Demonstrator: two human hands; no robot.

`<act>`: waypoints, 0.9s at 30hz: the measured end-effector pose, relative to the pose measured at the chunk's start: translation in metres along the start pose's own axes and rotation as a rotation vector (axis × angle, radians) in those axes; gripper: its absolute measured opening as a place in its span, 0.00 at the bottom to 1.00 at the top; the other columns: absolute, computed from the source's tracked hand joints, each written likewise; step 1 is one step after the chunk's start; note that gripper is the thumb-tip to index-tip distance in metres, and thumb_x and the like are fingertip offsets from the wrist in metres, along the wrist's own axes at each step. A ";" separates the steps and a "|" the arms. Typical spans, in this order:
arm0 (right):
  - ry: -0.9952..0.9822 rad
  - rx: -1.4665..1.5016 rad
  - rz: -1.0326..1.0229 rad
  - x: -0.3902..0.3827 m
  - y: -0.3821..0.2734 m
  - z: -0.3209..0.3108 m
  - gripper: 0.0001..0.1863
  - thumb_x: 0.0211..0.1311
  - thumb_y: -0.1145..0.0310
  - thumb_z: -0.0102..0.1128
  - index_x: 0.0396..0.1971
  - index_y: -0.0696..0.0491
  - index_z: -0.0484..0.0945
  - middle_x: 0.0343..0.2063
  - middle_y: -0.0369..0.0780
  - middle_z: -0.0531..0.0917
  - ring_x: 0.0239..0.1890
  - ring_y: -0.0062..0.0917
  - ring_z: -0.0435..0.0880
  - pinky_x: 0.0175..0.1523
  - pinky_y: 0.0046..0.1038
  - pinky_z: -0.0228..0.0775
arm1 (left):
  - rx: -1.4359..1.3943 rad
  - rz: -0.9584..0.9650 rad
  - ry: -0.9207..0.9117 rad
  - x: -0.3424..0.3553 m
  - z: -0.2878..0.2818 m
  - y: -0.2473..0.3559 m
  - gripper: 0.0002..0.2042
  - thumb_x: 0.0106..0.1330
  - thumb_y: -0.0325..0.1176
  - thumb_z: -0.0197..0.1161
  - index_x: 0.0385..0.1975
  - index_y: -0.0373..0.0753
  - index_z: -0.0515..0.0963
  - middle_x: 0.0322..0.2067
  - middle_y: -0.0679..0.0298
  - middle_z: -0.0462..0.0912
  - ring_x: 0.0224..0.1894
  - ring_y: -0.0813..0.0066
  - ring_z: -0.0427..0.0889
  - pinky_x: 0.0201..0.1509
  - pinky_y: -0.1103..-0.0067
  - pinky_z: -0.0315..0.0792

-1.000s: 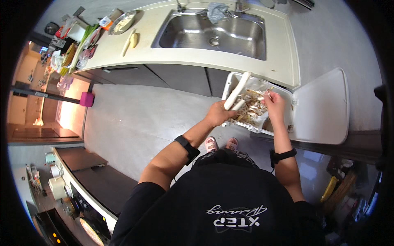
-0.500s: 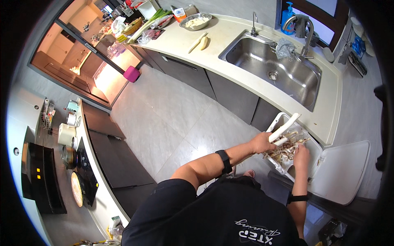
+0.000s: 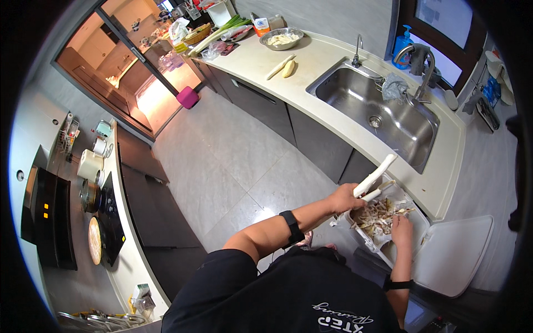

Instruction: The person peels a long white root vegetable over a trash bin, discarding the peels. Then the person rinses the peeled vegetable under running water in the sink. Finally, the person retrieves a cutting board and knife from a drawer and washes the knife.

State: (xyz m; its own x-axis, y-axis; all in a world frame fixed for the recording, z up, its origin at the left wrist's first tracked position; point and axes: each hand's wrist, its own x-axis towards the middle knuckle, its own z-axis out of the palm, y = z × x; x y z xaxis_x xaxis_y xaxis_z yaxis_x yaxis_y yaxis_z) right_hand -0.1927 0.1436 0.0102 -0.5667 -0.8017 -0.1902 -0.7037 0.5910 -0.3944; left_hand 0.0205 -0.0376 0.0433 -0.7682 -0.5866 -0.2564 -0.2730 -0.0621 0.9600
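My left hand (image 3: pixel 343 198) is wrapped around a long peeled white root (image 3: pixel 376 175), which slants up toward the counter. A shorter white piece (image 3: pixel 371 195) sticks out beside it from the same grip. Both are at the far left edge of an open white trash bin (image 3: pixel 417 215). Brown and pale peelings (image 3: pixel 373 217) lie inside the bin. Over these scraps, near the bin's right side, my right hand (image 3: pixel 402 229) has its fingers curled together. A bit of peel shows by its fingertips, but what they hold is too small to make out.
The bin's white lid (image 3: pixel 458 255) hangs open to the right. Beyond is the counter with a steel sink (image 3: pixel 355 100), a pale stick and peeled chunk (image 3: pixel 288 69), and a metal bowl (image 3: pixel 282 39) of pale pieces. A stove (image 3: pixel 114 222) stands left.
The whole view has shifted a little. My left hand has moved with the white roots slightly away from the peelings, toward the counter. My right hand stays over the scraps.
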 end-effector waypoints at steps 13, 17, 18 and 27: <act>-0.233 0.983 0.703 0.026 0.020 0.009 0.19 0.61 0.52 0.62 0.28 0.55 0.75 0.19 0.38 0.80 0.13 0.20 0.77 0.13 0.16 0.57 | -0.250 -0.148 0.126 -0.005 -0.082 0.020 0.17 0.57 0.34 0.69 0.41 0.36 0.71 0.19 0.68 0.75 0.10 0.86 0.64 0.10 0.85 0.57; -0.256 1.044 0.669 0.023 0.022 0.015 0.18 0.62 0.54 0.61 0.33 0.57 0.74 0.24 0.39 0.81 0.16 0.21 0.79 0.14 0.18 0.59 | -0.317 -0.121 0.136 0.011 -0.124 0.019 0.16 0.57 0.34 0.68 0.40 0.36 0.71 0.20 0.67 0.76 0.09 0.86 0.63 0.10 0.85 0.58; -0.243 1.128 0.670 0.021 0.022 0.017 0.17 0.64 0.57 0.59 0.36 0.58 0.73 0.27 0.40 0.82 0.23 0.24 0.82 0.18 0.20 0.65 | -0.328 -0.129 0.143 0.014 -0.135 0.017 0.16 0.57 0.33 0.68 0.40 0.36 0.71 0.21 0.67 0.77 0.09 0.86 0.63 0.10 0.85 0.58; 0.078 1.305 1.027 0.018 -0.002 0.024 0.20 0.65 0.48 0.55 0.24 0.50 0.72 0.16 0.30 0.71 0.19 0.12 0.70 0.19 0.12 0.60 | -0.370 -0.124 0.088 0.058 -0.269 0.023 0.14 0.58 0.33 0.67 0.38 0.36 0.71 0.22 0.65 0.78 0.09 0.87 0.62 0.10 0.86 0.57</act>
State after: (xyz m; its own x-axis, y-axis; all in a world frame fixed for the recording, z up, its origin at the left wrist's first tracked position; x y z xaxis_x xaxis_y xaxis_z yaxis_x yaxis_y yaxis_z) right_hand -0.1912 0.1254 -0.0144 -0.5835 -0.1220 -0.8029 0.7370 0.3357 -0.5867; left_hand 0.1250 -0.2906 0.0810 -0.6855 -0.6225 -0.3777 -0.1213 -0.4139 0.9022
